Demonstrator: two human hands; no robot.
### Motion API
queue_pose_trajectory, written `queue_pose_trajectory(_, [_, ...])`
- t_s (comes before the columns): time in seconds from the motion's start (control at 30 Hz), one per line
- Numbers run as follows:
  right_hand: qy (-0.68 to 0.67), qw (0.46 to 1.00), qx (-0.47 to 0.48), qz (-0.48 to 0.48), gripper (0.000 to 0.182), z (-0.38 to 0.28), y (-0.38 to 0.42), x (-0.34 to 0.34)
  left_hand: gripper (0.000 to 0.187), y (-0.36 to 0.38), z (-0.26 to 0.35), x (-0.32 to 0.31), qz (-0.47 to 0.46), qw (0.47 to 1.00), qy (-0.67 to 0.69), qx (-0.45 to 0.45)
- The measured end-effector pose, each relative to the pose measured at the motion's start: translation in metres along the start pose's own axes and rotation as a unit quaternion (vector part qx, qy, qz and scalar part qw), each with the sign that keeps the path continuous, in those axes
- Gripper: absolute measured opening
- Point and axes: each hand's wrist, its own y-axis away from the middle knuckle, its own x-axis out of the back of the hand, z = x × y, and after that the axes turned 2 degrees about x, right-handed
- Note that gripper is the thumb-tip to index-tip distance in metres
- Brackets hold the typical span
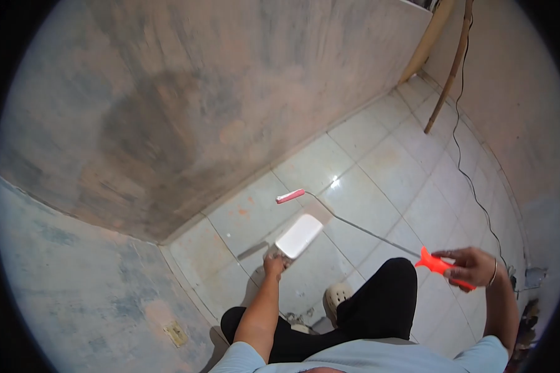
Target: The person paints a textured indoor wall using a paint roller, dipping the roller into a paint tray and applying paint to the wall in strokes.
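Right hand (pixel 473 267) grips the roller (pixel 290 196) by its handle (pixel 434 262), probably light, stiff, best held there; left hand (pixel 275 263) holds the tray (pixel 306 240) by its nearest end.

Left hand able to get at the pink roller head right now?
Probably yes, if it lets go: the left hand holds the near end of the white container. The pink roller head shows beyond, with nothing covering it.

No legible text or numbers anywhere, dim edges perhaps excepted.
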Motion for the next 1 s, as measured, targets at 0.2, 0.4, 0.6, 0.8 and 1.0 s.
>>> queue_pose_trajectory(0.2, [-0.04, 0.986, 0.127, 0.105, 0.057, 0.059, -0.007, -0.019, 0.027, -0.019, 0.005, 0.071, -0.062, 0.99, -0.096, 0.088])
queue_pose_trajectory(0.4, [0.083, 0.894, 0.386, 0.213, 0.045, 0.085, -0.126, -0.073, 0.035, 0.042, 0.068, 0.09, -0.05, 0.991, -0.126, 0.01])
queue_pose_trajectory(0.6, [0.006, 0.821, 0.534, 0.202, 0.036, -0.049, -0.239, -0.184, 0.04, 0.143, 0.129, 0.046, -0.12, 0.959, -0.132, -0.222])
queue_pose_trajectory(0.8, [-0.042, 0.8, 0.562, 0.208, 0.042, -0.111, -0.314, -0.266, 0.032, 0.166, 0.141, 0.05, -0.035, 0.964, -0.087, -0.247])
queue_pose_trajectory(1.0, [0.016, 0.846, 0.495, 0.197, 0.044, -0.197, -0.268, -0.244, 0.031, 0.189, 0.147, 0.067, 0.027, 0.963, -0.06, -0.26])
